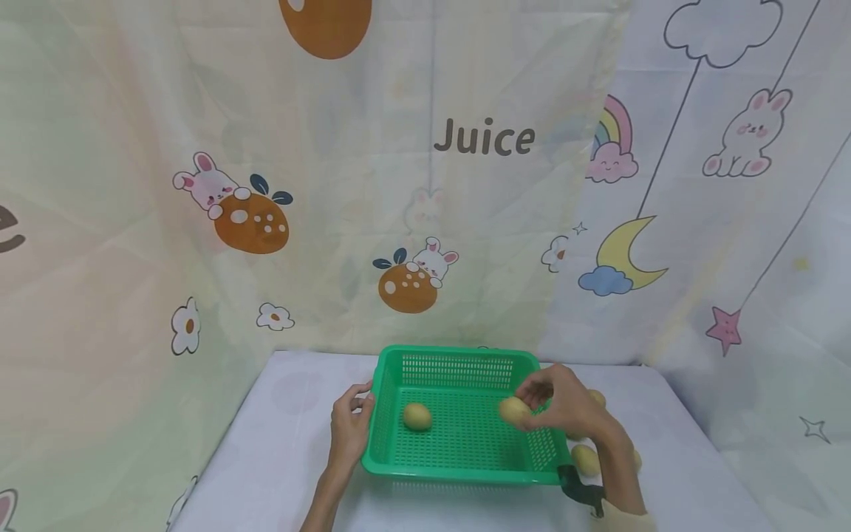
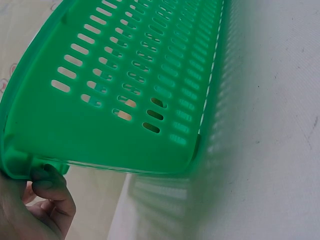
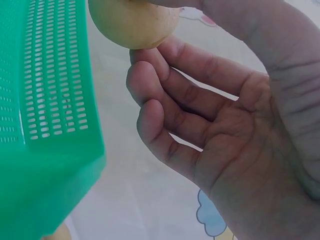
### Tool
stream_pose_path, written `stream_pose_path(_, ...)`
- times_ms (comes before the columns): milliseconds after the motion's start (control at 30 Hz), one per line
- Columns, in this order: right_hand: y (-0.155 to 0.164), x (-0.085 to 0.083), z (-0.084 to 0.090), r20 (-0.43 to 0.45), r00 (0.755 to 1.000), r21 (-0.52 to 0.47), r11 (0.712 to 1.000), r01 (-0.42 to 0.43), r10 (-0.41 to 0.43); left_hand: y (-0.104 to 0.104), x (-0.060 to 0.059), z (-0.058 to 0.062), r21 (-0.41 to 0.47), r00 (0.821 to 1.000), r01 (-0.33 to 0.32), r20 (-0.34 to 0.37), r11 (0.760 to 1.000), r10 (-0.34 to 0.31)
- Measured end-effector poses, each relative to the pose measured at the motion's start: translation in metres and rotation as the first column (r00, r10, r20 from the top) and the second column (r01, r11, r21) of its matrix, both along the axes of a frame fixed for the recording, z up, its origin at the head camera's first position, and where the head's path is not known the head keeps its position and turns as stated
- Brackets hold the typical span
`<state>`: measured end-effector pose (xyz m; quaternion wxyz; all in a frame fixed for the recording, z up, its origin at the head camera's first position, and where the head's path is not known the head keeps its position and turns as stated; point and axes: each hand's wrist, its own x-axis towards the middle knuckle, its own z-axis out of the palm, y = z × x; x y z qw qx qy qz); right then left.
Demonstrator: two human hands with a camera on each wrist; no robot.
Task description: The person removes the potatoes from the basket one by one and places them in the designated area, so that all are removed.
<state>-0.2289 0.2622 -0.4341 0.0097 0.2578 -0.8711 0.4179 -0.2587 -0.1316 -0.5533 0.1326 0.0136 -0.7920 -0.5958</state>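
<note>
A green plastic basket (image 1: 459, 475) with slotted walls stands on the white table. At its left end my left hand (image 1: 350, 428) grips the rim, fingers curled under the edge in the left wrist view. Over the basket's right part, my right hand (image 1: 568, 403) pinches a yellow oval fruit (image 1: 513, 410), lemon-like in shape, between thumb and fingertips. The right wrist view has this fruit (image 3: 132, 22) at the top, cut off by the frame, with the lower fingers loosely bent. Another such yellow fruit (image 1: 417, 417) lies on the basket floor, toward the left.
Several more yellow fruits (image 1: 585, 459) lie on the table just right of the basket, partly hidden by my right hand and forearm. A dark strap-like thing (image 1: 580, 488) is by the basket's front right corner. Behind the table hangs a printed curtain (image 1: 492, 222).
</note>
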Motion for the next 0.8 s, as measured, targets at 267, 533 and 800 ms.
stream_pose_path(267, 0.011, 0.01, -0.001, 0.037, 0.999, -0.016, 1.0, 0.01, -0.01, 0.0, 0.0, 0.0, -0.002, 1.0, 0.005, 0.003, 1.0, -0.005)
stream_pose_path(533, 0.022, 0.019, -0.001, 0.071, 0.995, -0.014, 0.998, 0.066, -0.065, -0.001, 0.0, -0.001, 0.005, 1.0, 0.006, -0.003, 1.0, -0.006)
stream_pose_path(800, 0.035, 0.033, -0.003, 0.073, 0.989, 0.006, 0.992, 0.127, -0.127, 0.0, 0.0, 0.001, -0.006, 1.0, 0.002, 0.007, 1.0, -0.002)
